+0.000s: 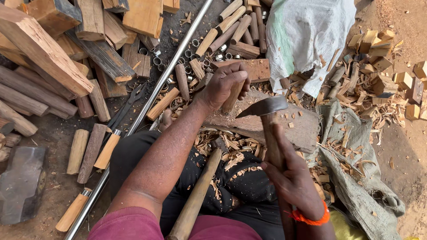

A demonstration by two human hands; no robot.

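Wooden peg (232,98) upright on chopping block (284,124), gripped by left hand (224,84); right hand (289,178) clenched around adze (267,115), blade pointing left.

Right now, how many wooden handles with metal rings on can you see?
2: upper handle beside the steel rod near the knee; lower handle further down it. More may be hidden.

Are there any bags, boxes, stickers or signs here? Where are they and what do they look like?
White sack: top right, behind the chopping block; bulging woven plastic with a faint green stripe.
Grey-green sacking: spread flat on the ground at lower right, crumpled, dotted with wood chips.
No boxes, stickers, signs or screens show anywhere.
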